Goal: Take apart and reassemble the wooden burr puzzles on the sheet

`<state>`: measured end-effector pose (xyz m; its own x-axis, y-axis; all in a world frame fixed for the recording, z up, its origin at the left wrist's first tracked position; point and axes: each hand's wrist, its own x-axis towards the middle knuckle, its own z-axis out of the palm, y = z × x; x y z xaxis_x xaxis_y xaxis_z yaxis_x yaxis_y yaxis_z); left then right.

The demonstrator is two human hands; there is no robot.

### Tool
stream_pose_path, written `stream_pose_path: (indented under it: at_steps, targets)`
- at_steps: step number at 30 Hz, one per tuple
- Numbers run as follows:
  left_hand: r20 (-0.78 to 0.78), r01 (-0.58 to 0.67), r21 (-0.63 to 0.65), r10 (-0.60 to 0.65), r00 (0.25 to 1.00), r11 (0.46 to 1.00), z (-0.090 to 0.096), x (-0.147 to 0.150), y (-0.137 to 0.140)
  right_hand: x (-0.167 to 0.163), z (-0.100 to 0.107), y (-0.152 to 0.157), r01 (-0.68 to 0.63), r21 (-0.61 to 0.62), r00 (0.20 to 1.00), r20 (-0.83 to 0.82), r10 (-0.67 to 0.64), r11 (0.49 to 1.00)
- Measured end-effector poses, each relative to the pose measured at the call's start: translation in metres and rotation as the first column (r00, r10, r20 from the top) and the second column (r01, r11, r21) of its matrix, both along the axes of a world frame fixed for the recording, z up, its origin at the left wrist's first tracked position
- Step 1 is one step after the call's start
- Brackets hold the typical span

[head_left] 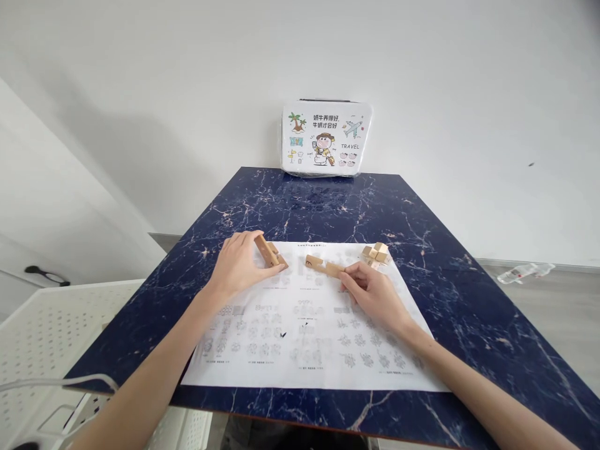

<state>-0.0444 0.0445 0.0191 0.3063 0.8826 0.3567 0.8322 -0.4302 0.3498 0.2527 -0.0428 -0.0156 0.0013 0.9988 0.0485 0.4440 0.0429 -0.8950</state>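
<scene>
My left hand (241, 259) grips notched wooden puzzle pieces (268, 252) between thumb and fingers, tilted over the upper left of a printed sheet (309, 359). How many pieces it holds I cannot make out. In my right hand (372, 290) is one end of a single notched wooden puzzle piece (323, 265), pinched between thumb and forefinger. That piece points left, toward the left hand, with a gap between the two. A small cluster of joined wooden blocks (376, 252) sits at the sheet's upper right corner, beyond the right hand.
The sheet with line diagrams lies on a dark blue marble-patterned table (319, 206). A white case with cartoon prints (327, 139) stands at the back against the wall. A white perforated rack (42, 337) and a white cable (60, 380) are at the left. Clear plastic packaging (522, 272) lies at the right.
</scene>
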Motion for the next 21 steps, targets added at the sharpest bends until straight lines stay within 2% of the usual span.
stream_pose_path:
  at_steps: [5, 9, 15, 21]
  targets:
    - [-0.112, -0.018, -0.119, 0.005, 0.994, 0.993, -0.001, -0.008, 0.005, 0.000, 0.001, 0.000, -0.095, -0.018, 0.995, -0.040, 0.094, 0.995]
    - [-0.090, -0.013, -0.204, -0.005, 0.996, 0.979, -0.011, -0.008, 0.007, 0.003, -0.002, 0.000, -0.174, -0.017, 0.984, 0.033, 0.175, 0.985]
    - [-0.025, 0.117, -0.257, -0.128, 0.992, 0.959, -0.017, 0.003, -0.001, 0.002, 0.003, -0.002, -0.304, -0.018, 0.950, 0.066, 0.305, 0.952]
    - [-0.018, 0.219, -0.241, -0.230, 0.973, 0.945, -0.023, 0.017, -0.011, -0.001, 0.005, -0.003, -0.327, -0.015, 0.945, 0.025, 0.327, 0.945]
